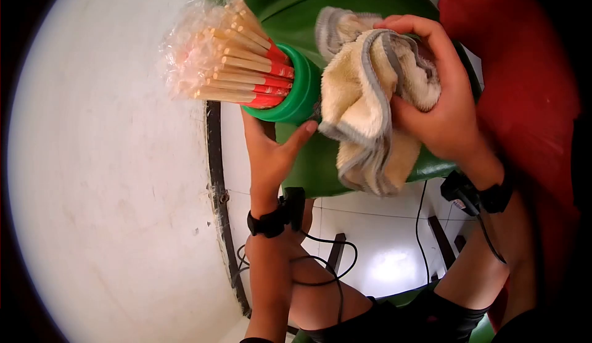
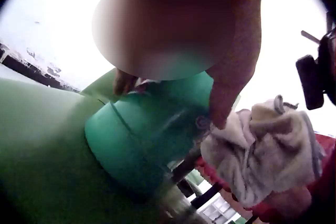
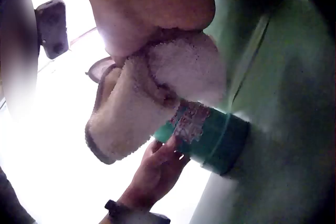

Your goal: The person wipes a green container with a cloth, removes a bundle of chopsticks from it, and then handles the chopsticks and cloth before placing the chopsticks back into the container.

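My left hand (image 1: 272,157) grips a green plastic container (image 1: 304,90), its thumb along the near side. Wooden chopsticks (image 1: 250,65) with red paper bands fill it, their ends covered by clear plastic wrap (image 1: 185,53). In my right hand (image 1: 453,99) is a crumpled cream cloth (image 1: 357,96) with grey edging, held between thumb and fingers close beside the container. The right wrist view shows a patchy, worn label (image 3: 190,121) on the container's side, right at the cloth. The container's base meets the green chair in that view.
Beneath the container is a green plastic chair (image 1: 302,170). A white wall (image 1: 111,145) rises at the left, and red fabric (image 1: 518,71) hangs at the right. Black cables (image 1: 354,253) run from the wrist cameras over the legs and tiled floor.
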`<action>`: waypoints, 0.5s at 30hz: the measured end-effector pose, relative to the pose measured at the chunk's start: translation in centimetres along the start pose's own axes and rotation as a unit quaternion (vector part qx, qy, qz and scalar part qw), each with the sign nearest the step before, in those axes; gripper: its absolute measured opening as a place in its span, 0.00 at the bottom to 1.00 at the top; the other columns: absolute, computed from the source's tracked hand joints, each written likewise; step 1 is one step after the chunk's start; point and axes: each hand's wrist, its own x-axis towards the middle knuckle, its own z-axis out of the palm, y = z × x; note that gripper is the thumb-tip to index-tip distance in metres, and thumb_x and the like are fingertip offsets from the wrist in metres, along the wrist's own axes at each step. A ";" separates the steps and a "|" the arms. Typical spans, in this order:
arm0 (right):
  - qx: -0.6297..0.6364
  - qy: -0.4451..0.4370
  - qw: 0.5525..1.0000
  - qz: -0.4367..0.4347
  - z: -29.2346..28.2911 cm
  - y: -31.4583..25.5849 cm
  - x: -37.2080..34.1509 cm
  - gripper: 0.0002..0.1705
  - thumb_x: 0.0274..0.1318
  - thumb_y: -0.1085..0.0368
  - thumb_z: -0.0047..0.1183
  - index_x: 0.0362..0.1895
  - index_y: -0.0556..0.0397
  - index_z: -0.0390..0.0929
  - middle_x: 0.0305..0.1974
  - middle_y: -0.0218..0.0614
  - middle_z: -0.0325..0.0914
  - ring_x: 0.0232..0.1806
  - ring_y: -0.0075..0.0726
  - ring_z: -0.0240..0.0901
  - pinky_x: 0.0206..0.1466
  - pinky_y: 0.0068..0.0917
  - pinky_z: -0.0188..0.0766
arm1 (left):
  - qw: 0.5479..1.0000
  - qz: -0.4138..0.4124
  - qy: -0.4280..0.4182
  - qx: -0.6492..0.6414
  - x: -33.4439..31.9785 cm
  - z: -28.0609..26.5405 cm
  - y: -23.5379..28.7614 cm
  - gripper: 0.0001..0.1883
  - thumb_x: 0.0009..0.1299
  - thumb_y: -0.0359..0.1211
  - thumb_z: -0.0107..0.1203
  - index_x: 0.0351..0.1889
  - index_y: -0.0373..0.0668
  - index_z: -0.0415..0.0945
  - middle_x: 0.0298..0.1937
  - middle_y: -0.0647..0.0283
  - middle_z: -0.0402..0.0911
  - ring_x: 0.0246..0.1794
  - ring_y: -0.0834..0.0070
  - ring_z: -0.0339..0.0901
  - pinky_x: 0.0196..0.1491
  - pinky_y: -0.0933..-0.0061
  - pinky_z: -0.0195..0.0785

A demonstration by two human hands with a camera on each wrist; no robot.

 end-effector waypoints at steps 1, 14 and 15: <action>-0.017 -0.006 0.999 -0.035 0.4 0.2 0.0 0.41 0.36 0.76 0.61 0.61 0.58 0.61 0.62 0.42 0.63 0.67 0.40 0.59 0.70 0.34 0.54 | 1.000 -0.008 0.025 0.013 -0.1 0.4 0.1 0.42 0.53 0.25 0.70 0.64 0.36 0.56 0.59 0.55 0.70 0.60 0.68 0.68 0.63 0.66 0.59; -0.017 -0.012 1.000 -0.007 3.0 2.5 -1.3 0.56 0.30 0.61 0.74 0.65 0.58 0.55 0.57 0.53 0.65 0.62 0.56 0.63 0.63 0.40 0.63 | 0.989 0.030 0.106 0.098 -2.9 3.6 2.2 0.22 0.69 0.30 0.57 0.59 0.30 0.70 0.48 0.53 0.80 0.46 0.72 0.78 0.52 0.70 0.71; -0.051 -0.017 0.998 -0.018 3.0 2.2 -1.2 0.56 0.30 0.61 0.74 0.65 0.59 0.55 0.57 0.54 0.65 0.62 0.56 0.63 0.63 0.40 0.63 | 0.990 0.005 0.119 0.074 -2.8 3.3 2.3 0.21 0.70 0.32 0.55 0.58 0.30 0.70 0.47 0.53 0.80 0.45 0.72 0.78 0.51 0.70 0.71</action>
